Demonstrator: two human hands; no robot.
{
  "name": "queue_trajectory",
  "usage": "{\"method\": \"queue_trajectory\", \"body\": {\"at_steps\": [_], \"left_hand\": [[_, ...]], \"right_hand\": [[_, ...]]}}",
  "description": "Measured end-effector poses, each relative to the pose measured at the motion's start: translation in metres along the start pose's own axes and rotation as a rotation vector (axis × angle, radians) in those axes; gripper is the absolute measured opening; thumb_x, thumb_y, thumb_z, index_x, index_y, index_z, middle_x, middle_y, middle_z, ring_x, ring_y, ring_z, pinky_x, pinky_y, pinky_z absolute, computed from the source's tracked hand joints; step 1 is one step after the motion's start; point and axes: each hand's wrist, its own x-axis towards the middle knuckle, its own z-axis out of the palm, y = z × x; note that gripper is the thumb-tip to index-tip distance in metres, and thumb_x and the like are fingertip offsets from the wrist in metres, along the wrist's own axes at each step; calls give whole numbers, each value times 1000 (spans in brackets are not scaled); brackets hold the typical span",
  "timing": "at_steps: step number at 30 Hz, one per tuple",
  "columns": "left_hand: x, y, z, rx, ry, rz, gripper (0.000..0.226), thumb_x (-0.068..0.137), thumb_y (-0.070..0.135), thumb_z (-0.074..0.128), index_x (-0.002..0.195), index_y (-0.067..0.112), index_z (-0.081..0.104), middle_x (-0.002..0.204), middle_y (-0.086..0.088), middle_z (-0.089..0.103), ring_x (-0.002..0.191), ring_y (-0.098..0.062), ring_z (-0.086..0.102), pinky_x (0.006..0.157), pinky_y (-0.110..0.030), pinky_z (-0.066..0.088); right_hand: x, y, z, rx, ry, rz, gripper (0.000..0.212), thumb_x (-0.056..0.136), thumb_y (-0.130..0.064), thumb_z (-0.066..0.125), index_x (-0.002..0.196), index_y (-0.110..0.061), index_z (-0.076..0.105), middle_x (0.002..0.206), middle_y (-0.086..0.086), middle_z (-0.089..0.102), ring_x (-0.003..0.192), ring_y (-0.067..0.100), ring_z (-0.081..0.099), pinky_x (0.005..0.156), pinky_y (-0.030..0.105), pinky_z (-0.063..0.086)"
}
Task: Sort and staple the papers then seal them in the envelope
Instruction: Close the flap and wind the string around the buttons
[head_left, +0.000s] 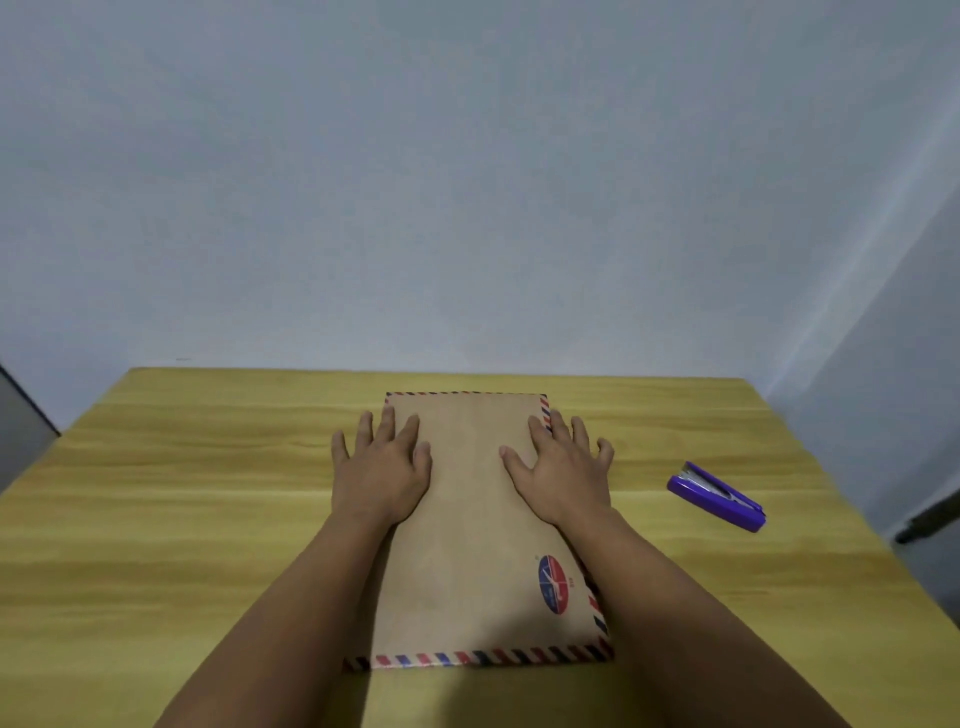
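Neither hand has a grip on anything: both lie open and flat, palms down, fingers spread. The left hand (382, 465) sits just left of the frame's centre, its thumb and inner fingers resting on the upper left part of the envelope (478, 535), while its outer fingers reach past the envelope's left edge onto the bench (182, 493). The right hand (563, 467) mirrors it just right of centre, its thumb and index finger on the upper right part of the envelope and its outer fingers lying over the striped right border and onto the wood. Both bare forearms run down to the lower corners of the frame, crossing the envelope's long sides.

The envelope is brown kraft paper with a red and blue striped airmail border. It lies flat in the middle of the bench, its long side running away from the camera, with a round red and blue emblem (554, 584) near its lower right corner. No loose papers show; whether any are inside cannot be told.

A purple stapler (717, 496) lies on the bench at centre right, well apart from the envelope and the right hand. Behind the yellow wood-grain bench stands a plain pale wall (467, 182), filling the upper half of the frame.
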Motion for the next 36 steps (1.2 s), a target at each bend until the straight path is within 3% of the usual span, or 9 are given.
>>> {"method": "queue_trajectory", "body": {"at_steps": [9, 32, 36], "left_hand": [[39, 4, 5, 13, 6, 15, 59, 100, 54, 19, 157, 36, 26, 170, 2, 12, 157, -26, 5, 122, -61, 4], [48, 5, 4, 16, -1, 12, 60, 101, 54, 19, 158, 37, 24, 170, 2, 11, 157, -25, 4, 123, -60, 3], [47, 6, 4, 4, -18, 12, 59, 101, 55, 22, 157, 36, 26, 170, 1, 12, 157, -27, 3, 122, -64, 1]], "right_hand": [[35, 0, 1, 2, -42, 32, 84, 97, -76, 21, 166, -30, 20, 177, 0, 7, 163, 29, -1, 125, 67, 0], [43, 0, 0, -2, -37, 31, 83, 98, -76, 20, 167, -29, 19, 177, 0, 7, 163, 29, -1, 125, 67, -1], [43, 2, 1, 55, -40, 31, 86, 96, -78, 27, 166, -30, 20, 177, 0, 9, 164, 27, 1, 125, 65, -2]]}}
